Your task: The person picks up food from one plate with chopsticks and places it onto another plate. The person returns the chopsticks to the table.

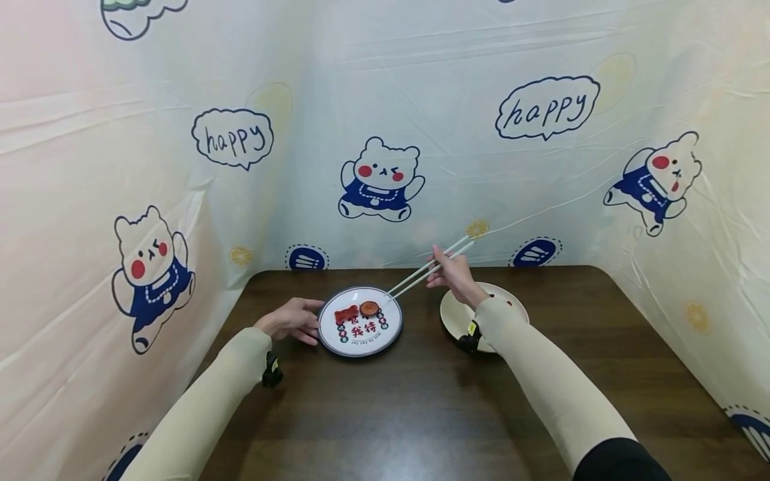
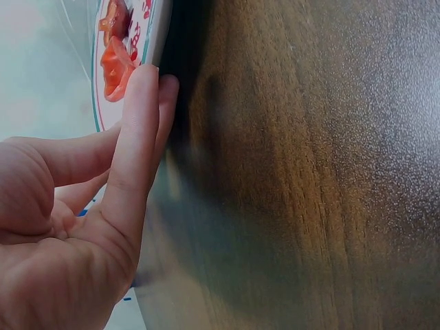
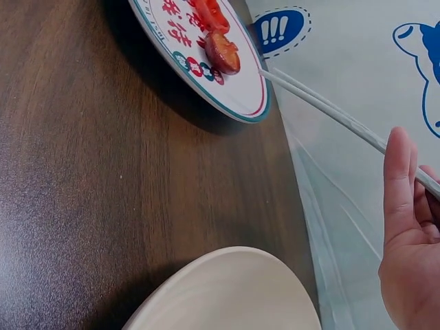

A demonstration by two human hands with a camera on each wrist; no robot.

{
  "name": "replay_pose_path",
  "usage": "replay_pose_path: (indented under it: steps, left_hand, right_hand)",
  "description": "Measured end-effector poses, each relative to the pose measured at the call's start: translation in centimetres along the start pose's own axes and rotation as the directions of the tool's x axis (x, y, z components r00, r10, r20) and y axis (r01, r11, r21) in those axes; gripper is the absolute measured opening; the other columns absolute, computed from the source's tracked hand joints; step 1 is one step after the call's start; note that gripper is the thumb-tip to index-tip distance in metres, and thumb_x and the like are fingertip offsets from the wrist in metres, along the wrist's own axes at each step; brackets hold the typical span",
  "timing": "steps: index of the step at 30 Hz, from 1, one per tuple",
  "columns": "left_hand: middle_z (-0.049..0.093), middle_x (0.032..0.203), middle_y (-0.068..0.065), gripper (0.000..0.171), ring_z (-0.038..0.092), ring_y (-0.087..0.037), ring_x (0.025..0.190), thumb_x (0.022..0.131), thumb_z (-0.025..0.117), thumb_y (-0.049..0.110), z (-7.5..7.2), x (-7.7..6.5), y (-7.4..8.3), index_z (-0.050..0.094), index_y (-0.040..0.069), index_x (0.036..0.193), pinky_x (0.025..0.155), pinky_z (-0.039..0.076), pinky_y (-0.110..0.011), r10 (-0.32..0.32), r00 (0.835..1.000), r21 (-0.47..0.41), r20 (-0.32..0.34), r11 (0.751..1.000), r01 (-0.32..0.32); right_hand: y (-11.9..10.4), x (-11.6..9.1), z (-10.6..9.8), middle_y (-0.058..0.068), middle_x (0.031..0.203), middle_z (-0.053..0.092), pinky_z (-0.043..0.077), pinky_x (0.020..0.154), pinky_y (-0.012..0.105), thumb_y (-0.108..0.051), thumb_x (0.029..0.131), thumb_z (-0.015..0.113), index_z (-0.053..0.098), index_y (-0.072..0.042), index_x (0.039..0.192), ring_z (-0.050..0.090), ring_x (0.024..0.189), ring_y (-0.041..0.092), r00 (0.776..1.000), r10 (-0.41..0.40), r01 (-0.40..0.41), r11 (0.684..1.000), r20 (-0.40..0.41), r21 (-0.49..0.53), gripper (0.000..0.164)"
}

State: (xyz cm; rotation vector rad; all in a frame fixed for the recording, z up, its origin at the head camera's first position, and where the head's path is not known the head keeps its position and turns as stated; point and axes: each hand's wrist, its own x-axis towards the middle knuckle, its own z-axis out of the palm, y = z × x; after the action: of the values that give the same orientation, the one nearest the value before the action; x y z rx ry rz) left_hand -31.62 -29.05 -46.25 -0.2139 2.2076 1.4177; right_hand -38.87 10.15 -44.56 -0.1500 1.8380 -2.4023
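A pair of pale chopsticks (image 1: pixel 428 268) is held in my right hand (image 1: pixel 454 274), their tips over the right rim of the printed white plate (image 1: pixel 361 344). On that plate lie a red, wavy food piece (image 1: pixel 346 314) and a round brown piece (image 1: pixel 369 308). In the right wrist view the chopsticks (image 3: pixel 323 104) point at the plate, beside the brown piece (image 3: pixel 223 53). My left hand (image 1: pixel 293 321) touches the plate's left edge with fairly straight fingers; the left wrist view shows its fingertips (image 2: pixel 143 86) against the rim.
A cream plate (image 1: pixel 455 314) stands to the right, partly under my right forearm, with small dark red bits (image 1: pixel 508 302) near its far edge. The brown wooden table (image 1: pixel 373 407) ends at a patterned cloth curtain (image 1: pixel 313 167) behind and at the sides.
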Motion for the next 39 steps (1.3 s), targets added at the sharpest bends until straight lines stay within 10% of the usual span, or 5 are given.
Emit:
replay_pose_path:
  steps: [39]
  left_hand:
    - [0.060, 0.108, -0.023, 0.068, 0.070, -0.026, 0.081, 0.102, 0.058, -0.007, 0.0, -0.1, 0.1, 0.030, -0.001, 0.164, 0.080, 0.066, -0.045, 0.009, 0.999, -0.029, 0.035, 1.000, -0.008]
  right_hand:
    - [-0.5, -0.7, -1.6, 0.011, 0.072, 0.065, 0.064, 0.055, 0.031, -0.034, 0.111, 0.056, 0.062, 0.010, 0.107, 0.067, 0.055, 0.015, 1.000, -0.003, 0.003, 1.000, -0.031, -0.002, 0.045]
